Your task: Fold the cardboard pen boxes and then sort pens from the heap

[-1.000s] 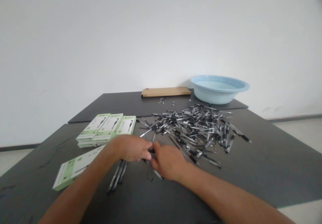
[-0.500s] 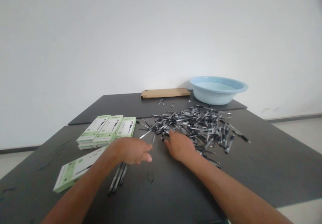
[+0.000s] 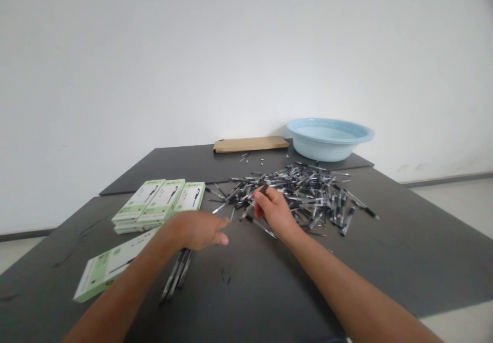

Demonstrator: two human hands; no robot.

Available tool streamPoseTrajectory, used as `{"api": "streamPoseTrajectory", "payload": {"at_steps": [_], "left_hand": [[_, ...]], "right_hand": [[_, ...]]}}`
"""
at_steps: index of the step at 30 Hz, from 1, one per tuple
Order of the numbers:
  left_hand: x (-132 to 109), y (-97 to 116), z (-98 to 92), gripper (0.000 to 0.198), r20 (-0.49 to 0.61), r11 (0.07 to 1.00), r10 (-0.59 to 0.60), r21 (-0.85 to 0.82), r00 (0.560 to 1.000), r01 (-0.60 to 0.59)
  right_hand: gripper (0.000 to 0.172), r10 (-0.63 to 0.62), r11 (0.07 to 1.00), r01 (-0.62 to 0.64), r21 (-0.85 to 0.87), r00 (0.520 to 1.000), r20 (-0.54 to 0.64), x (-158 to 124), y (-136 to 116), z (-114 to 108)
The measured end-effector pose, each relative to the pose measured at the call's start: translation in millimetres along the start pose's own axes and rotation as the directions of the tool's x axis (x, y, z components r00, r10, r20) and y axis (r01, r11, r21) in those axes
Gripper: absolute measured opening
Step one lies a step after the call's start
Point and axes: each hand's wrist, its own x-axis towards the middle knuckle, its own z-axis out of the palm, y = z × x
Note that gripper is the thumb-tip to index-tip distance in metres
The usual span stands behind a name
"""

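Observation:
At the near edge of a heap of black-and-clear pens (image 3: 304, 181), my right hand (image 3: 276, 212) is closed in a pinch on a pen (image 3: 264, 189), whose black end shows above the fingers. A loose pen (image 3: 262, 227) lies just below that hand. My left hand (image 3: 202, 230) hovers to the left with thumb and forefinger apart; its other fingers are partly hidden. Beneath it, several pens (image 3: 175, 276) lie side by side on the table, their far ends covered by the hand. A white-and-green pen box (image 3: 111, 266) rests beside my left forearm, which hides part of it.
More pen boxes (image 3: 157, 202) are stacked at the left. A pale blue basin (image 3: 325, 150) stands at the back right, next to a flat brown cardboard piece (image 3: 250, 144). Small loose parts (image 3: 262, 159) lie in front of the cardboard. The dark table (image 3: 246, 291) meets a white wall.
My right hand has lifted slightly from the heap and now pinches a pen. My left hand has stayed almost in place. The whole view has shifted a little.

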Motion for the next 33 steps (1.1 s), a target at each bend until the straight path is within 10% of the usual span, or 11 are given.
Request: {"api": "streamPoseTrajectory", "payload": {"at_steps": [6,17,22,27,33], "left_hand": [[11,1,-3.9,0.037,-0.061,0.992,0.081,-0.095,0.995,-0.086],[16,-7,-10.5,0.022,-0.062,0.912,0.353,-0.2,0.934,-0.358],[10,-18,-1.9,0.032,-0.053,0.958,0.245,-0.143,0.968,-0.25],[0,-23,5.1,0.066,-0.078,0.975,0.148,-0.156,0.986,-0.159],[1,-19,-0.3,0.059,-0.023,0.976,0.159,-0.147,0.987,-0.16]], "right_hand": [[0.036,0.047,0.929,-0.146,0.341,0.958,0.284,-19,0,32],[0.034,-0.054,0.814,-0.146,0.562,0.945,0.324,-42,-1,47],[0.024,-0.195,0.958,0.263,-0.113,0.889,0.415,-28,-16,15],[0.024,-0.134,0.596,0.216,-0.773,0.976,0.17,13,-16,-22],[0.023,-0.051,0.287,0.33,-0.9,0.943,0.329,36,2,-15]]}}
